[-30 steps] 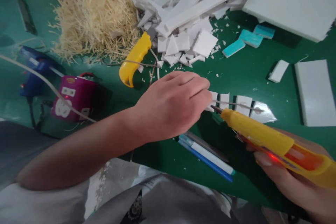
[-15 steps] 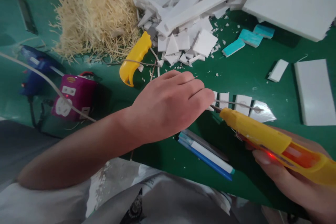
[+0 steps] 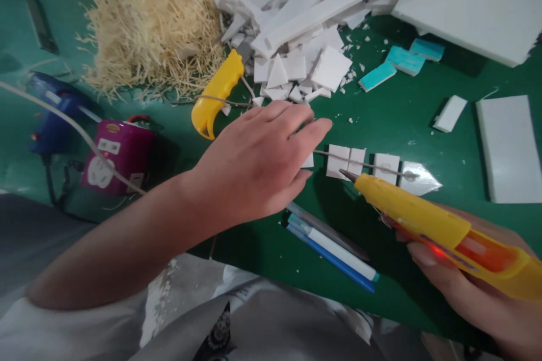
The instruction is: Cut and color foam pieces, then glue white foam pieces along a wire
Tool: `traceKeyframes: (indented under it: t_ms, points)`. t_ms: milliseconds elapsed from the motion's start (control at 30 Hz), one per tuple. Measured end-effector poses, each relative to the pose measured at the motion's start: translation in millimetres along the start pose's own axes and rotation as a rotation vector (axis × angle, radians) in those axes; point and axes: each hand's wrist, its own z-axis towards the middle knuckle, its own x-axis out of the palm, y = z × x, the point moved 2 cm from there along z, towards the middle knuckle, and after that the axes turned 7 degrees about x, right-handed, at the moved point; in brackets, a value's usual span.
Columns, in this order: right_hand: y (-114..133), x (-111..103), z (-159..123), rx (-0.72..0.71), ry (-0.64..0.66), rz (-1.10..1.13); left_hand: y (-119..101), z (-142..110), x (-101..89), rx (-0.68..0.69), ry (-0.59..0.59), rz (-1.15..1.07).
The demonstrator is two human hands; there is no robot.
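Note:
My right hand is closed around a yellow glue gun with a red light glowing on its side. Its pointed metal nozzle sits just over a white foam square in a row of small foam pieces. A thin grey cord runs along the tops of the row, ending on a shiny, pointed foam piece. My left hand hovers over the left end of the row, palm down, thumb and forefinger apart. It covers part of the cord and of a foam piece there.
Pens lie near the front edge. Behind are a yellow handle, foam scraps, wood shavings and turquoise blocks. At left stand a purple power socket and a blue glue gun; a cable crosses there.
My left hand has moved left and its finger and thumb have parted, uncovering more foam squares and cord. The row has shifted slightly left. The glue gun stays almost still.

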Motion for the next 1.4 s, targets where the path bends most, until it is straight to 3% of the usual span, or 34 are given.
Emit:
traceKeyframes:
  t_ms: [267, 433, 667, 1067, 1267, 1400]
  points:
    - [2, -1, -1, -0.016, -0.017, -0.004, -2, 12, 23.7, 0.143, -0.111, -0.078]
    - [-2, -1, -1, -0.004, -0.014, -0.063, -4, 14, 24.0, 0.218, -0.119, -0.032]
    - [0, 1, 0, 0.008, -0.021, -0.053, 0, 10, 14.3, 0.179, -0.044, -0.028]
    - [7, 8, 6, 0.050, -0.034, 0.027, 12, 1, 16.7, 0.153, -0.102, -0.103]
    - [6, 5, 8, 0.073, 0.011, 0.008, 21, -5, 9.5, 0.057, -0.034, -0.089]
    - [6, 7, 8, 0.088, 0.029, -0.005, 22, -9, 2.0, 0.073, 0.033, -0.046]
